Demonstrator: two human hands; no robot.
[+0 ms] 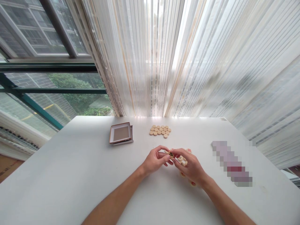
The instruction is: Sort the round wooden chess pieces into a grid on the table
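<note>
Between the fingertips of both hands is a round xiangqi piece (171, 154) with a black character facing up. My left hand (154, 160) pinches it from the left, and my right hand (189, 162) closes on it from the right. Under and around my right hand lie several more pieces with red or black characters, among them a red-marked piece (188, 151) beyond the fingers and another red-marked piece (192, 183) nearer me. My right hand partly hides this group. Farther off, a cluster of blank-faced pieces (159, 129) sits in close rows.
An open shallow box (120, 133) rests on the white table (77, 175) at the back left, seemingly stacked on another part. A pixelated, blurred item (232, 164) lies to the right. Curtains (150, 62) and a window (47, 90) border the table's far edge.
</note>
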